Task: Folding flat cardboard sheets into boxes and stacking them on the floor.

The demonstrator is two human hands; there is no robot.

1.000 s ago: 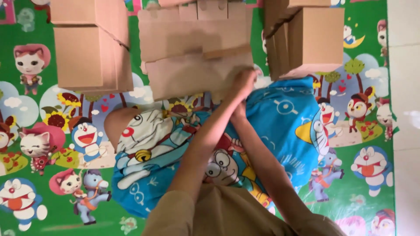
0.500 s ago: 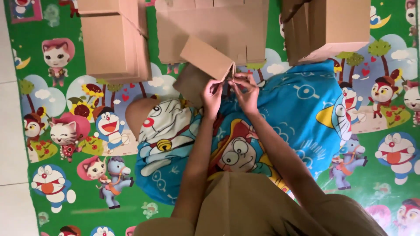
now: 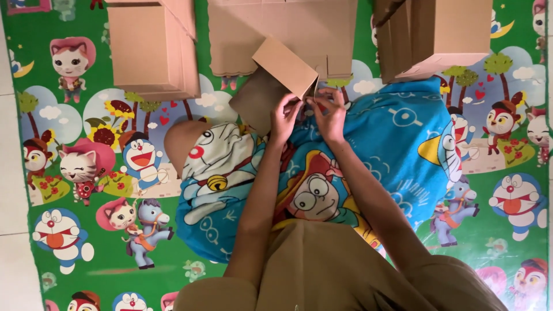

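Note:
A small brown cardboard box (image 3: 276, 80), partly folded with one flap raised, rests on my lap over blue cartoon-print trousers (image 3: 380, 144). My left hand (image 3: 285, 115) grips the box's near edge with curled fingers. My right hand (image 3: 329, 115) pinches the same edge just to the right. Both hands sit close together under the raised flap. The lower part of the box is hidden behind my hands.
A flat cardboard sheet (image 3: 288, 29) lies just beyond the box. Stacks of folded cardboard boxes stand at the far left (image 3: 151, 49) and far right (image 3: 438, 34). Everything sits on a green cartoon-print mat (image 3: 86, 173); white floor tile (image 3: 11, 173) borders it on the left.
I pulled one box off the flat cardboard toward my lap. Both hands came nearer to me and now hold its near edge. The view shifted slightly.

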